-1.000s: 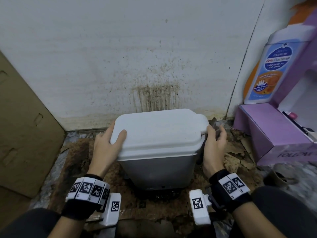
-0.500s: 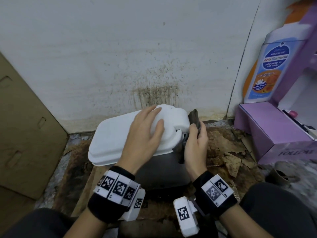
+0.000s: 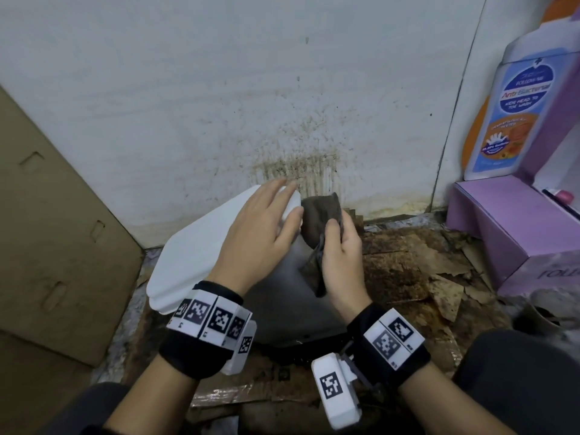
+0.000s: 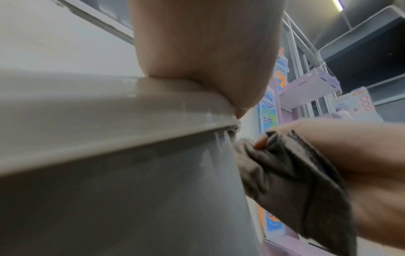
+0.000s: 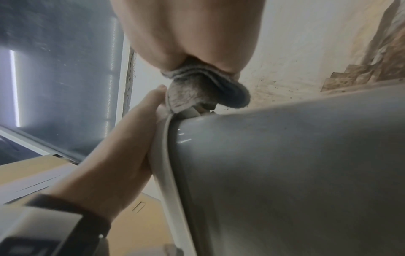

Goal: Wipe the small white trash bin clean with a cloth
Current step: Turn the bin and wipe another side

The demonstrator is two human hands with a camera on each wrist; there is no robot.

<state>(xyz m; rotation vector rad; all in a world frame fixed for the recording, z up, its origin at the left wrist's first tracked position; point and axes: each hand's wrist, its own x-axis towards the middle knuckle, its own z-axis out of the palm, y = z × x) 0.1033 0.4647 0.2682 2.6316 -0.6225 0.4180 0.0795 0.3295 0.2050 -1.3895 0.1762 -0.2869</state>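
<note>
The small trash bin has a white lid [image 3: 194,255] and a grey body [image 3: 288,309]. It leans over to the left on the floor by the wall. My left hand [image 3: 260,237] lies flat on the lid's right half, fingers stretched out and pressing down. My right hand [image 3: 342,262] grips a dark grey-brown cloth [image 3: 320,215], bunched against the lid's right end and upper side wall. In the left wrist view the cloth [image 4: 280,173] touches the grey wall [image 4: 109,199] just under the lid's rim [image 4: 109,107]. The right wrist view shows the cloth [image 5: 197,93] at the bin's corner.
A brown cardboard sheet [image 3: 47,230] leans on the left. At the right stand a purple box [image 3: 508,233] and a bottle-shaped display [image 3: 514,105]. The wall [image 3: 298,164] behind the bin is stained. Torn, dirty cardboard [image 3: 423,271] covers the floor, with a small brown cup [image 3: 536,318].
A second ago both hands held the upright bin by its sides. The bin now leans left, my left hand has moved onto the lid, and my right hand has brought the cloth up.
</note>
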